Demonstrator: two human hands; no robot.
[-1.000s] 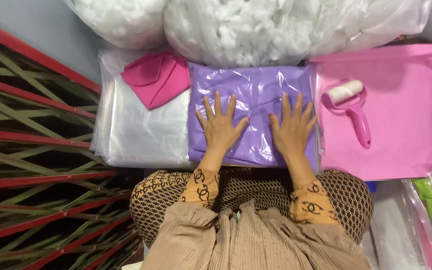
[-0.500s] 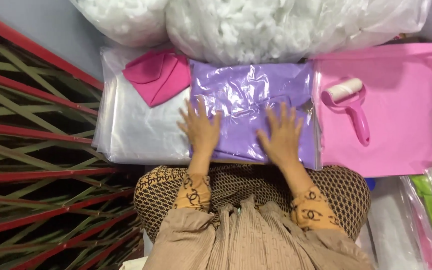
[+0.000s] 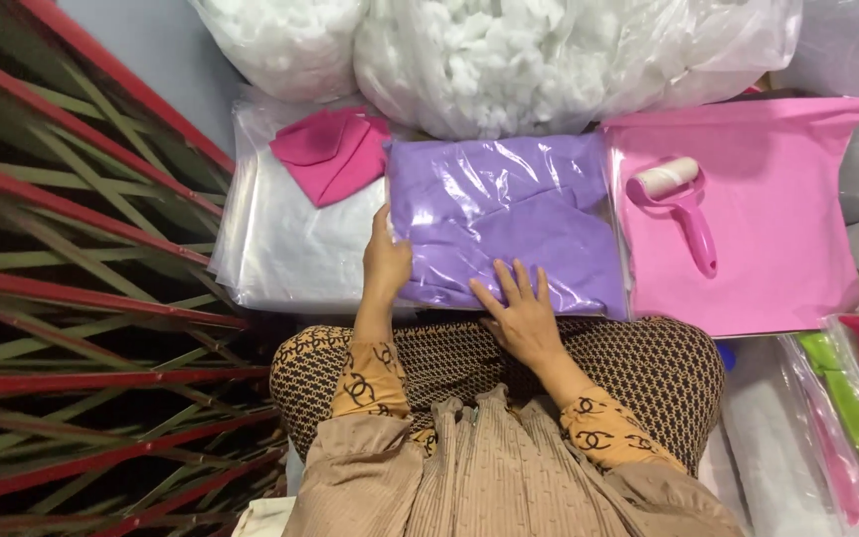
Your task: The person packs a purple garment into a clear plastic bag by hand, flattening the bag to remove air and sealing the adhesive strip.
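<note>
- Far left, red and green slanted bars [image 3: 72, 259] fill the floor side of the view.
- Next comes a stack of clear plastic bags [image 3: 290, 249], with a folded magenta cloth [image 3: 332, 151] lying on its upper part.
- The left hand [image 3: 387, 261] is set on edge at the left border of the purple bagged cloth [image 3: 509, 214], fingers curled over that edge and thumb up along it; it grips the bag's side, forearm running straight back to the lap.
- The purple bagged cloth lies flat in the middle, between the clear stack and the pink sheet, just in front of the person's knees.
- The right hand [image 3: 519, 313] lies palm down on the bag's near edge, fingers spread and pointing away; it presses flat and clasps nothing, wrist angled in from the right.
- Right of it, a pink sheet [image 3: 777, 249] carries a pink lint roller [image 3: 678, 204].
- Behind everything stand big bags of white stuffing [image 3: 549, 60].
</note>
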